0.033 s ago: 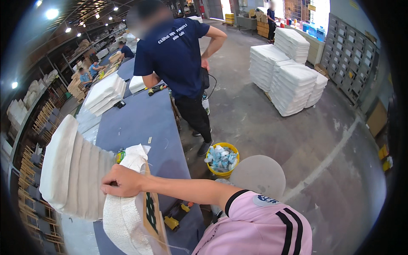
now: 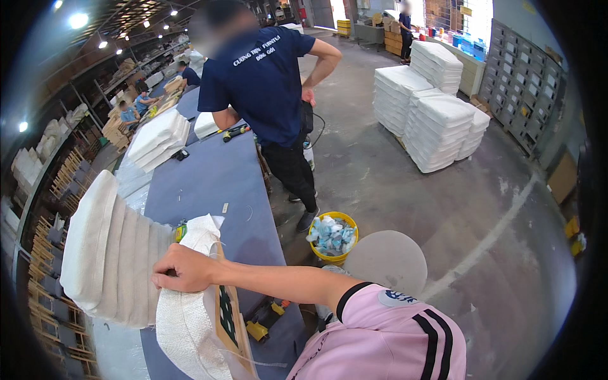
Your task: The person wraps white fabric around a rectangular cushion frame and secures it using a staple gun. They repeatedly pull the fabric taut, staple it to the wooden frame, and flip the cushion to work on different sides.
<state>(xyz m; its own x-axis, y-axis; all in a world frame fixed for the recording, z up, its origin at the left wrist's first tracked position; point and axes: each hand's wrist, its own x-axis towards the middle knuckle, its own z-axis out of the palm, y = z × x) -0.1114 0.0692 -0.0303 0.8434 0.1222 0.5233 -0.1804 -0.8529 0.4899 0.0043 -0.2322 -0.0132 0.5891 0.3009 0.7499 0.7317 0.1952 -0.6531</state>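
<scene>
My right hand (image 2: 187, 267) reaches in from the lower right and is closed on the upper edge of a white fabric-covered seat pad (image 2: 190, 332). The pad stands on its edge on the table, its woven cover curving down toward the near side. Its underside shows a wooden frame (image 2: 239, 326) with dark green strips. Directly left of my hand, a row of similar white pads (image 2: 117, 253) stands pressed together. A cordless power tool (image 2: 269, 320), yellow and black, lies on the table beside the frame. My left hand is out of sight.
The long blue-grey table (image 2: 209, 183) runs away from me, with stacked white pads (image 2: 158, 142) farther along. A co-worker in navy (image 2: 263, 95) leans at its right edge. A yellow bucket of scraps (image 2: 332, 235) and a round grey disc (image 2: 386, 263) are on the right; white stacks (image 2: 437, 126) stand beyond.
The view has shifted very slightly. My right hand keeps its hold on the seat pad.
</scene>
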